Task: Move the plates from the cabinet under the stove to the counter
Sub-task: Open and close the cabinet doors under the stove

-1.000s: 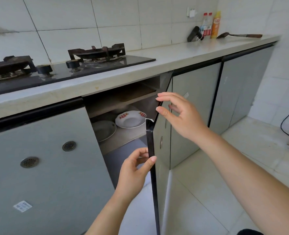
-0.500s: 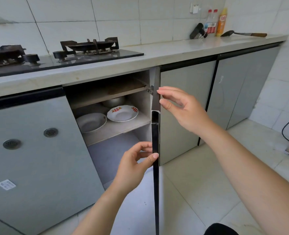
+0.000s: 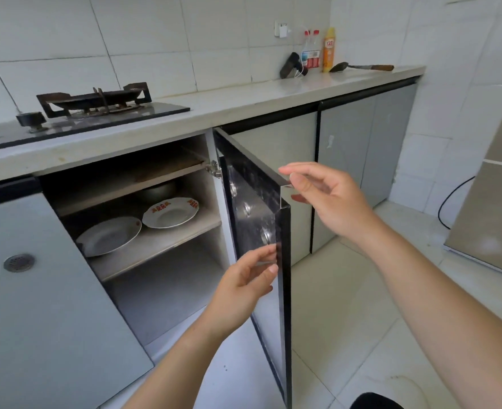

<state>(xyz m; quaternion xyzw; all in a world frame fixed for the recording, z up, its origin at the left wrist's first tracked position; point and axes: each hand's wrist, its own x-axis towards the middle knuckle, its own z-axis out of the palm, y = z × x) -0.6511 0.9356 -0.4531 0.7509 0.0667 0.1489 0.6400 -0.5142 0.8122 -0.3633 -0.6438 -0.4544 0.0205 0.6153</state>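
**Plates: plain plate and patterned plate, on cabinet shelf**

Two items, both shallow and round, lay flat side by side on the middle shelf of the open cabinet under the stove, below the counter. The plain plate was pale and unmarked, and sat left and nearer the front. The patterned plate was white with a wavy rim and red-and-yellow markings, and sat right and further back. A metal bowl stood behind it, partly hidden. The cabinet door stood swung outward. The left hand pinched the door's free edge between thumb and curled fingers. The right hand hovered at the door's top corner, fingers loose, grasping nothing.
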